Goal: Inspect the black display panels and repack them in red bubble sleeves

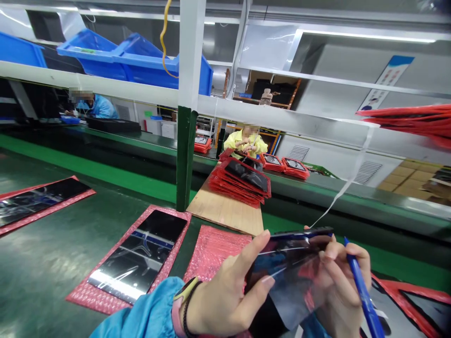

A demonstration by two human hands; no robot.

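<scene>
My left hand (225,295) grips a glossy black display panel (269,314) by its left edge, thumb lying over the front. A clear film (299,291) stands partly away from the panel and reflects the light. At its right side my right hand (347,277) pinches the film's edge. A blue pen (362,293) is tucked between the same hand's fingers. Left of my hands, another black panel (141,253) lies on a pink bubble-wrap sleeve (102,295). An unoccupied pink bubble-wrap sleeve (214,249) lies just behind my left hand.
A third panel (45,199) rests at far left on the green table (45,267). Beyond the post (186,159), red-wrapped panels (243,183) are piled on a wooden board (225,213). Red-edged pieces (416,300) lie at right. Two people sit farther back. Blue bins (141,56) stand overhead.
</scene>
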